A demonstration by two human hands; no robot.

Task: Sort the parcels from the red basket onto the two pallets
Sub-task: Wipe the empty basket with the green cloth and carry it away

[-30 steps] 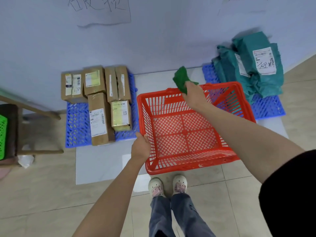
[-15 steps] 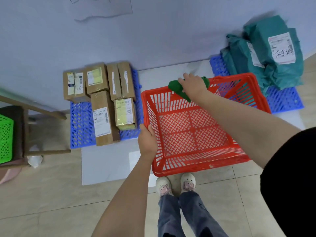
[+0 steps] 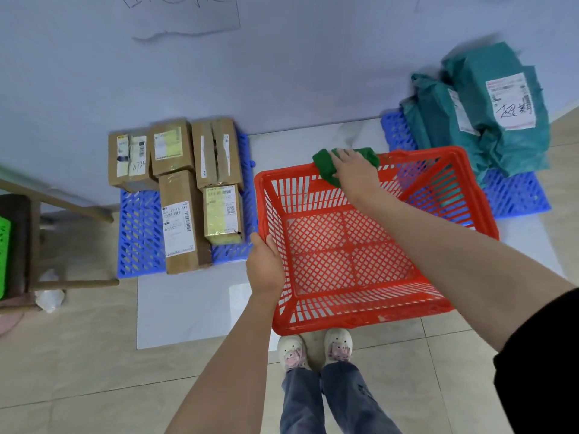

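The red basket (image 3: 369, 239) is seen at the centre of the frame, its mesh floor bare and no parcel lying inside. Its left rim is gripped by the left hand (image 3: 265, 266), the fingers curled over the edge and the thumb on the outside. The right hand (image 3: 355, 170) is laid on a green cloth (image 3: 326, 166) at the far rim of the basket, in the upper middle of the frame; the fingers are spread fairly flat over the cloth, and whether the cloth is pinched underneath cannot be told.

At the centre left of the frame a blue pallet (image 3: 141, 239) is set on the floor against the wall, and the brown cardboard boxes (image 3: 181, 189) are packed together on it, touching one another, their labels facing up. At the upper right a second blue pallet (image 3: 517, 195) is partly hidden behind the basket, and the teal bagged parcels (image 3: 488, 120) are piled on it, leaning against the wall, a white label showing on the topmost one.

A white sheet (image 3: 188, 308) is spread on the tiled floor under the basket and between the pallets. At the bottom centre, light shoes (image 3: 313, 352) and blue jeans are seen just beside the near rim of the basket. At the far left edge a wooden chair (image 3: 37, 245) is partly visible.
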